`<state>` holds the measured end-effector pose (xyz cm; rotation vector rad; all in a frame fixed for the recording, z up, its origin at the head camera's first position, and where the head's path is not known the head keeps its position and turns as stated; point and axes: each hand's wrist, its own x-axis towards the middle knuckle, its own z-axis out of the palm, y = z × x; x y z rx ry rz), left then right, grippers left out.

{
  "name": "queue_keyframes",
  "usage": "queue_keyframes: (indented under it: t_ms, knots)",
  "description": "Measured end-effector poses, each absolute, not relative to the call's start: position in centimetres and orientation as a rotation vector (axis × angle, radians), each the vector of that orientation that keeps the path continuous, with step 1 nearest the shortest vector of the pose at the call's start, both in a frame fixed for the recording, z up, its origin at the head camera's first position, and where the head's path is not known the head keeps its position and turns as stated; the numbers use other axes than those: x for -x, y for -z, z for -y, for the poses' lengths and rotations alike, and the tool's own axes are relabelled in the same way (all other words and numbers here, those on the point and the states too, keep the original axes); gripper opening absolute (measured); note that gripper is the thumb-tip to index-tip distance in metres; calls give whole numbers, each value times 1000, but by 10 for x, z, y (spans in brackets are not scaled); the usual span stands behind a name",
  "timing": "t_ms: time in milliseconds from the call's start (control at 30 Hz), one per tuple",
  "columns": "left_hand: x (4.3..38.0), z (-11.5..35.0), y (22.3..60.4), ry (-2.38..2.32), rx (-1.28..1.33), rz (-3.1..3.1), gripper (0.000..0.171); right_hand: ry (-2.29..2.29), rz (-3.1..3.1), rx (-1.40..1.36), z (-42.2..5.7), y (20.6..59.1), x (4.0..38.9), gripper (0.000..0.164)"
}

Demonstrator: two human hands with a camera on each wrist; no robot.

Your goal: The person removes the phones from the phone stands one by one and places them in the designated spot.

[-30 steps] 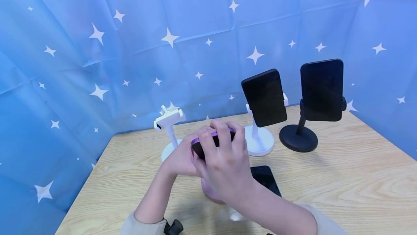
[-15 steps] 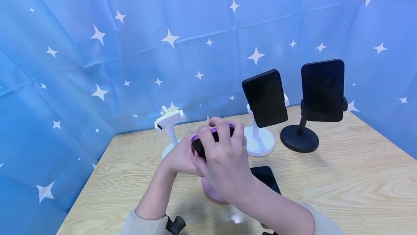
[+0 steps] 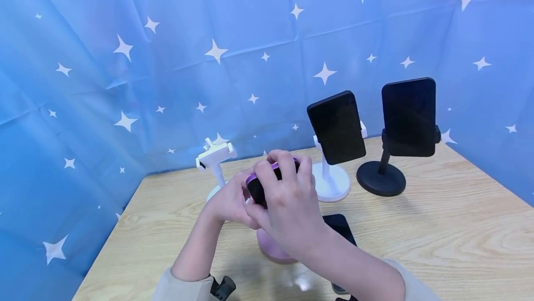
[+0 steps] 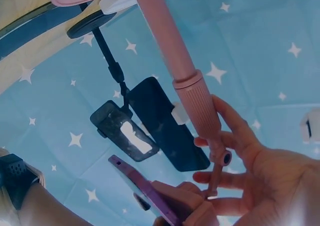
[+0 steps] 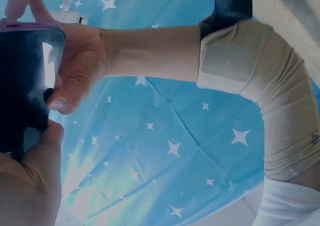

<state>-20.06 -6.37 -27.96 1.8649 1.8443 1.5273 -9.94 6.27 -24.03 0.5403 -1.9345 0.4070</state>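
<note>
A phone with a purple edge and dark screen (image 3: 256, 190) is tilted between the two hands at the table's middle. My right hand (image 3: 289, 208) grips it from above, fingers over its far edge and thumb on the near side. Below stands a pink phone stand (image 4: 197, 101), its round base (image 3: 273, 247) partly covered by my right hand. In the left wrist view my left hand (image 4: 270, 181) curls its fingers around the stand's upper joint. From the right wrist view, the left thumb (image 5: 62, 101) lies at the phone's edge. The stand's holder is mostly hidden.
A white stand (image 3: 214, 155) without a phone is behind on the left. Another white stand (image 3: 330, 182) and a black stand (image 3: 381, 178) each bear a dark phone. One more phone (image 3: 340, 227) lies flat by my right forearm. A starry blue curtain (image 3: 250, 73) backs the table.
Both hands keep nearly the same grip on the phone and stand. The head view has shifted slightly.
</note>
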Motion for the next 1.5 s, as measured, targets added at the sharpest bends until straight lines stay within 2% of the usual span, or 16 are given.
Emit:
queue_keyframes:
  t_ms: [467, 667, 800, 1000, 1167, 1500]
  knots:
    - [202, 69, 286, -1536, -1882, -1885, 47, -478, 1965, -624, -66, 239, 96, 36]
    - [205, 68, 288, -1549, -1876, -1880, 50, -521, 1995, -645, -68, 238, 95, 41]
    - [206, 68, 289, -1562, -1890, -1862, 41, -529, 1991, -643, -70, 239, 94, 44]
    - [205, 69, 288, -1540, -1875, -1896, 46, -535, 1963, -638, -71, 238, 95, 40]
    - [205, 70, 288, -1550, -1900, -1903, 38, -540, 1960, -638, -72, 237, 95, 39]
    - [207, 69, 289, -1612, -1860, -1750, 36, -626, 1961, -635, -75, 238, 96, 40]
